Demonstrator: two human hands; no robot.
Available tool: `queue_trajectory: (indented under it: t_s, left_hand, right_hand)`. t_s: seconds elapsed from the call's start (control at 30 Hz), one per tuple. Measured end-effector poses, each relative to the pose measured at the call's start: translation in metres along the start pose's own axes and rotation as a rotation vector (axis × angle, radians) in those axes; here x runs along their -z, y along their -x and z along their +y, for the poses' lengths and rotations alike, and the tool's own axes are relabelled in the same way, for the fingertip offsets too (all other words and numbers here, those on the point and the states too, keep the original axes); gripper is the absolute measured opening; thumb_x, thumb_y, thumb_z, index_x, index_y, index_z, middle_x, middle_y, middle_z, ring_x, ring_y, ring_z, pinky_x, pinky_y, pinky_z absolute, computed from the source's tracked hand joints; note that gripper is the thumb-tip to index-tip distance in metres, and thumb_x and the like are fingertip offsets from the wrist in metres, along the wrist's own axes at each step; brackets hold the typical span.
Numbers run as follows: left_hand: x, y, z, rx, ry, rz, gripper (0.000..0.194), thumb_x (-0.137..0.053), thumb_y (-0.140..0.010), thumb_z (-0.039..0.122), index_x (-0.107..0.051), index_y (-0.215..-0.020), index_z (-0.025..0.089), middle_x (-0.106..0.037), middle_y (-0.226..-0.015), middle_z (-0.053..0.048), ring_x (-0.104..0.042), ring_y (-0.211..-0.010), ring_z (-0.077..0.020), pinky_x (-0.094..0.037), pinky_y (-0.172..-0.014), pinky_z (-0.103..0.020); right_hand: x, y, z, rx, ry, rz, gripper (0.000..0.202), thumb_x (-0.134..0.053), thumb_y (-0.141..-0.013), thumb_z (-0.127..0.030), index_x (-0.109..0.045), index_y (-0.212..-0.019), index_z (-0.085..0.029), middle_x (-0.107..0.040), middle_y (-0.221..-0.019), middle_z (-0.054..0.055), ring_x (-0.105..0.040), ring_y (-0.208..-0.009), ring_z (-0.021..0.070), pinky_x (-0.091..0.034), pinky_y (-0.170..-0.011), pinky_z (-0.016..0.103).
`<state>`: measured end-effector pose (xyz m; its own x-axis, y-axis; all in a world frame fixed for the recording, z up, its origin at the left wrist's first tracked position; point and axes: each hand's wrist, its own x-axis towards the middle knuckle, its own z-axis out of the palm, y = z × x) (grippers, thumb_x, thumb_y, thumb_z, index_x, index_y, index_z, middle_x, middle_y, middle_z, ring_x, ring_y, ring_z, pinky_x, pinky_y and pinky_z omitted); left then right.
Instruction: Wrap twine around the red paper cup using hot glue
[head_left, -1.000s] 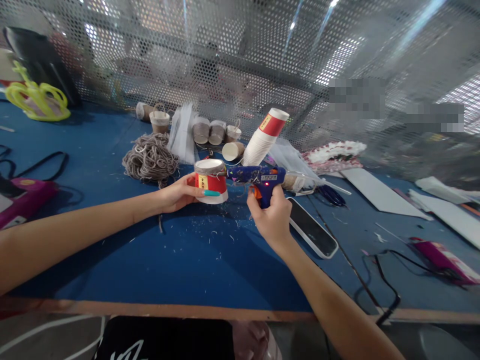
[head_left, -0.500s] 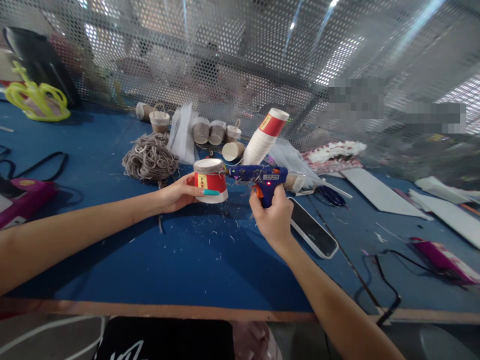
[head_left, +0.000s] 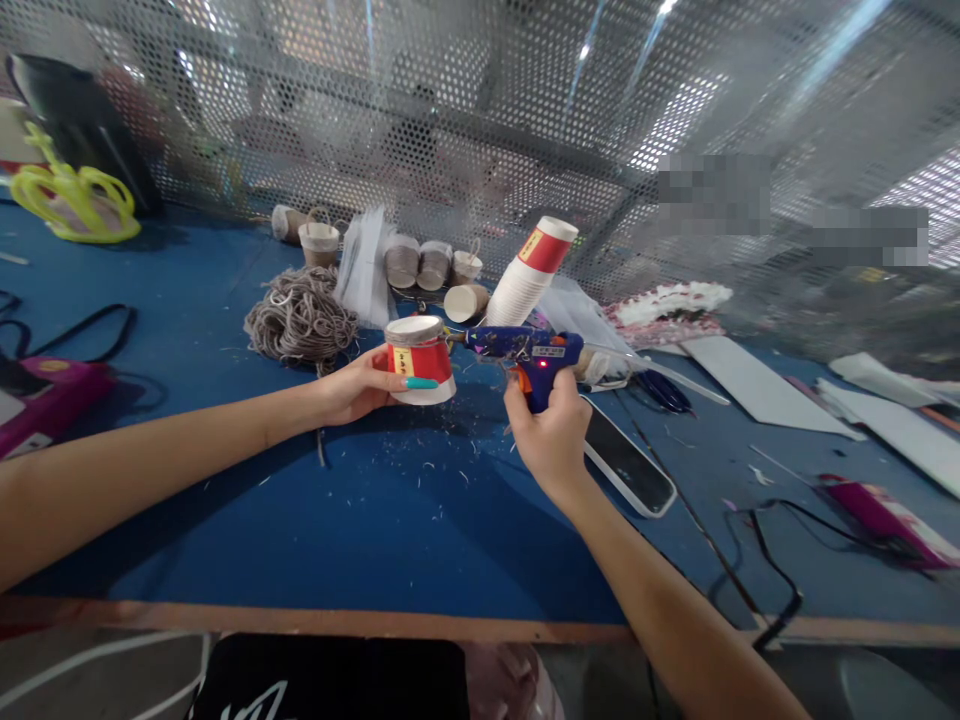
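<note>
The blue surface [head_left: 375, 540] fills most of my view downward. Toward its back edge tilts a stack of paper cups [head_left: 525, 275], and a heap of grey yarn [head_left: 300, 315] sits further left. Nearer the front edge, the right hand [head_left: 551, 430] wraps round the grip of a blue glue gun [head_left: 517, 345], beside a phone [head_left: 628, 458]. Between front and back edges, the left hand [head_left: 360, 388] pinches a red-and-white cup [head_left: 427, 373], thumb in front. Grey cord [head_left: 415, 337] rings its top, near the gun's nozzle.
</note>
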<state>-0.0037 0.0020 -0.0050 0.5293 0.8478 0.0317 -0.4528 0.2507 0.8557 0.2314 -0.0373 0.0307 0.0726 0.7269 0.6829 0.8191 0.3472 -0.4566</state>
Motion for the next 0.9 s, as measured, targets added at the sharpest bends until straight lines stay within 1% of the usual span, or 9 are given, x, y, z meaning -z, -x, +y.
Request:
queue_trajectory:
  t_s: [0.17, 0.33, 0.47, 0.57, 0.63, 0.7, 0.73, 0.8, 0.9]
  left_hand:
    - [-0.001, 0.001, 0.000, -0.009, -0.032, -0.026, 0.054, -0.081, -0.060, 0.019, -0.061, -0.110, 0.016, -0.073, -0.100, -0.007, -0.068, -0.094, -0.0233, -0.049, -0.087, -0.037]
    - [0.008, 0.000, 0.004, -0.024, -0.039, -0.031, 0.047, -0.076, -0.065, 0.028, -0.063, -0.108, 0.014, -0.073, -0.101, -0.010, -0.068, -0.094, -0.0254, -0.049, -0.088, -0.039]
    - [0.021, -0.003, 0.013, -0.045, -0.115, 0.059, 0.045, -0.073, -0.065, 0.029, -0.063, -0.105, 0.012, -0.073, -0.097, -0.011, -0.068, -0.094, -0.0274, -0.049, -0.092, -0.041]
    - [0.026, -0.004, 0.018, -0.046, -0.170, 0.107, 0.049, -0.071, -0.065, 0.027, -0.057, -0.110, 0.013, -0.071, -0.098, -0.010, -0.068, -0.093, -0.0264, -0.053, -0.087, -0.040]
    - [0.027, -0.004, 0.019, -0.051, -0.194, 0.111, 0.053, -0.071, -0.066, 0.026, -0.051, -0.114, 0.016, -0.070, -0.095, -0.007, -0.069, -0.086, -0.0236, -0.056, -0.078, -0.036]
    - [0.027, -0.003, 0.020, -0.045, -0.232, 0.099, 0.054, -0.070, -0.070, 0.029, -0.046, -0.116, 0.017, -0.069, -0.086, -0.004, -0.070, -0.075, -0.0206, -0.056, -0.063, -0.030]
    - [0.028, -0.004, 0.020, -0.034, -0.256, 0.084, 0.053, -0.069, -0.072, 0.031, -0.044, -0.116, 0.017, -0.068, -0.081, -0.003, -0.070, -0.069, -0.0200, -0.054, -0.055, -0.026]
    - [0.030, -0.005, 0.021, -0.011, -0.298, 0.039, 0.051, -0.068, -0.075, 0.038, -0.045, -0.113, 0.014, -0.067, -0.071, -0.003, -0.069, -0.059, -0.0191, -0.049, -0.044, -0.022]
    - [0.033, -0.009, 0.022, 0.030, -0.331, -0.035, 0.046, -0.063, -0.079, 0.045, -0.053, -0.108, 0.011, -0.065, -0.062, -0.003, -0.063, -0.046, -0.0160, -0.045, -0.037, -0.021]
  right_hand:
    - [0.000, -0.002, 0.001, -0.072, 0.021, -0.026, 0.018, -0.054, -0.076, -0.038, -0.045, -0.082, -0.024, -0.054, -0.058, -0.001, -0.055, -0.051, 0.0174, -0.046, -0.055, 0.035]
    - [-0.004, -0.007, 0.006, -0.261, -0.020, -0.183, 0.038, -0.064, -0.073, -0.054, -0.044, -0.083, -0.023, -0.057, -0.063, 0.001, -0.060, -0.059, 0.0211, -0.046, -0.054, 0.035]
    - [-0.012, -0.005, 0.014, -0.369, -0.125, -0.287, 0.049, -0.067, -0.070, -0.061, -0.037, -0.084, -0.025, -0.054, -0.059, -0.001, -0.060, -0.055, 0.0213, -0.046, -0.050, 0.035]
    - [-0.020, 0.000, 0.019, -0.364, -0.187, -0.339, 0.052, -0.064, -0.073, -0.061, -0.031, -0.089, -0.025, -0.054, -0.065, -0.001, -0.060, -0.057, 0.0212, -0.049, -0.053, 0.037]
    - [-0.023, 0.003, 0.021, -0.287, -0.151, -0.273, 0.051, -0.067, -0.072, -0.054, -0.031, -0.092, -0.024, -0.056, -0.083, 0.006, -0.062, -0.080, 0.0265, -0.053, -0.069, 0.045]
    - [-0.024, 0.005, 0.023, -0.166, -0.032, -0.139, 0.051, -0.069, -0.071, -0.046, -0.032, -0.096, -0.022, -0.051, -0.101, 0.013, -0.054, -0.105, 0.0336, -0.047, -0.088, 0.056]
    - [-0.023, 0.005, 0.023, -0.090, 0.038, -0.071, 0.050, -0.069, -0.071, -0.044, -0.033, -0.097, -0.022, -0.048, -0.105, 0.015, -0.049, -0.110, 0.0356, -0.043, -0.092, 0.061]
    - [-0.019, 0.004, 0.019, 0.080, 0.136, 0.031, 0.046, -0.065, -0.076, -0.044, -0.033, -0.100, -0.022, -0.047, -0.107, 0.014, -0.048, -0.110, 0.0352, -0.038, -0.095, 0.065]
    - [-0.010, 0.002, 0.009, 0.333, 0.093, 0.055, 0.038, -0.060, -0.083, -0.039, -0.033, -0.105, -0.025, -0.052, -0.115, 0.014, -0.052, -0.111, 0.0313, -0.039, -0.097, 0.060]
